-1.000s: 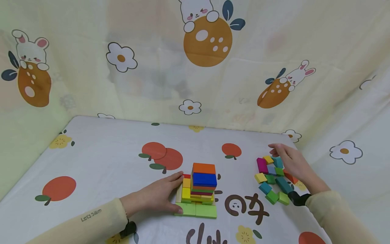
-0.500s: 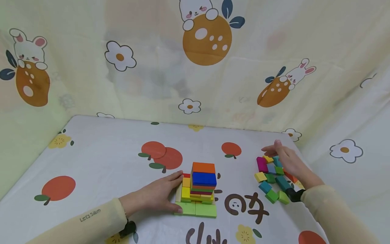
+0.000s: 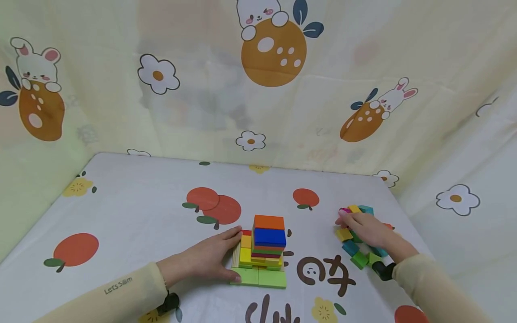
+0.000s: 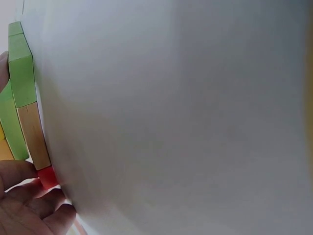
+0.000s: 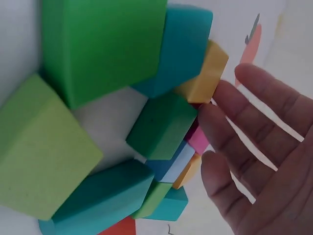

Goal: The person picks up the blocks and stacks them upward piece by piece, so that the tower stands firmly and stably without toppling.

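Note:
My left hand (image 3: 212, 255) rests along the left side of a stack of coloured wooden blocks, thumb by the light green blocks (image 3: 272, 279) at its front. In the left wrist view its fingers touch a red block (image 4: 48, 177) at the far end. An orange block (image 3: 268, 222) and a blue block (image 3: 269, 237) top the stack. My right hand (image 3: 367, 229) reaches over loose blocks on the right. Its extended fingers are beside a yellow block (image 5: 205, 76) and a magenta block (image 5: 199, 139); whether they touch is unclear. The hand partly covers the pile in the head view.
Around the right hand lie several loose blocks, among them a bright green one (image 5: 107, 49) and a long teal one (image 5: 102, 196). A printed white cloth (image 3: 141, 202) covers the table. Behind it hangs a patterned curtain (image 3: 194, 103).
My right hand has come down and toward me from above the pile's far side, and now covers its middle. The left hand stays against the stack.

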A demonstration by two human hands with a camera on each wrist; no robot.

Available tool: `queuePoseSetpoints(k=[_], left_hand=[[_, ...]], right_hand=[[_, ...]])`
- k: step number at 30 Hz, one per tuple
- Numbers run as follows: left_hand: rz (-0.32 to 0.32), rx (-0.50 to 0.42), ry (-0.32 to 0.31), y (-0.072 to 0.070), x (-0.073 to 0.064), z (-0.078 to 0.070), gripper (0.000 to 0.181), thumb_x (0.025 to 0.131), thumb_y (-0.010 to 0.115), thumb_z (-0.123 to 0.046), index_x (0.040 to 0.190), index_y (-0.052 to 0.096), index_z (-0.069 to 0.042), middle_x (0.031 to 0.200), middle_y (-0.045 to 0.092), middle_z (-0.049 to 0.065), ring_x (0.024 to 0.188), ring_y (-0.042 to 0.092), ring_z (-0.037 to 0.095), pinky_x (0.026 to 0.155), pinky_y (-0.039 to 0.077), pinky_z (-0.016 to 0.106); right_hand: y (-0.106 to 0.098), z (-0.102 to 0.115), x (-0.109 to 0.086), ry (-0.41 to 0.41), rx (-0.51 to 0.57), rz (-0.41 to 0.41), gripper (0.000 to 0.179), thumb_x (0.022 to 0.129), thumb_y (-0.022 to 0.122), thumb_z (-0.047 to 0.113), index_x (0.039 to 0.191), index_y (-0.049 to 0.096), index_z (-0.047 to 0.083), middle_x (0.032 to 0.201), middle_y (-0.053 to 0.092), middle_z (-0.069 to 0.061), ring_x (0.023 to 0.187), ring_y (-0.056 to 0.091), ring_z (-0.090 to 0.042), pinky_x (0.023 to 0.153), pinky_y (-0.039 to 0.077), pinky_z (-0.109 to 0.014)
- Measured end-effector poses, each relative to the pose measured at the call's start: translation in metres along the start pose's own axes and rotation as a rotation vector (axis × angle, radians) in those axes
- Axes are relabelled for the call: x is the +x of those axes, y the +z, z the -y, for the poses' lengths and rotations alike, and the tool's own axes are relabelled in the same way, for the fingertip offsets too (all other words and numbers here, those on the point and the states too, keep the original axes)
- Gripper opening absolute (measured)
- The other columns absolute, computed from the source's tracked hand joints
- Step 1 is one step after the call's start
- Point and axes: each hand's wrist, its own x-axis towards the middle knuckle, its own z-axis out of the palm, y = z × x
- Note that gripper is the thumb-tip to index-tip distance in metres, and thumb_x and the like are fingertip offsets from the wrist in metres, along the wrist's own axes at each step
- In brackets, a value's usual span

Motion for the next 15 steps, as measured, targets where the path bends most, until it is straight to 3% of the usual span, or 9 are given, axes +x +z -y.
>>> queuePoseSetpoints(k=[4, 8, 15], left_hand=[[0.002, -0.002, 0.002, 0.0, 0.0, 0.0, 0.102, 0.078, 0.086, -0.05, 0.158, 0.038, -0.008, 0.169, 0.028, 0.008, 0.153, 0.035, 0.03, 0.12, 0.04, 0.049], [0.002, -0.008, -0.003, 0.0, 0.0, 0.0, 0.103, 0.077, 0.086, -0.05, 0.158, 0.037, -0.009, 0.17, 0.028, 0.007, 0.153, 0.035, 0.03, 0.12, 0.04, 0.049], [0.004, -0.01, -0.012, 0.0, 0.0, -0.001, 0.102, 0.077, 0.086, -0.049, 0.158, 0.038, -0.009, 0.17, 0.028, 0.006, 0.153, 0.035, 0.03, 0.119, 0.04, 0.05]], right_hand=[[0.005, 0.002, 0.0, -0.029, -0.104, -0.015, 0.037, 0.104, 0.06, 0.034, 0.122, 0.071, 0.003, 0.107, 0.073, -0.008, 0.098, 0.061, -0.022, 0.085, 0.059, -0.044], [0.011, 0.005, 0.001, -0.03, -0.183, -0.02, 0.038, 0.087, 0.082, 0.023, 0.119, 0.072, 0.004, 0.107, 0.072, -0.005, 0.098, 0.061, -0.021, 0.085, 0.062, -0.043], [0.026, 0.016, -0.004, -0.078, -0.139, -0.033, 0.033, 0.084, 0.083, 0.012, 0.114, 0.073, 0.001, 0.095, 0.071, -0.002, 0.085, 0.058, -0.016, 0.075, 0.059, -0.031]])
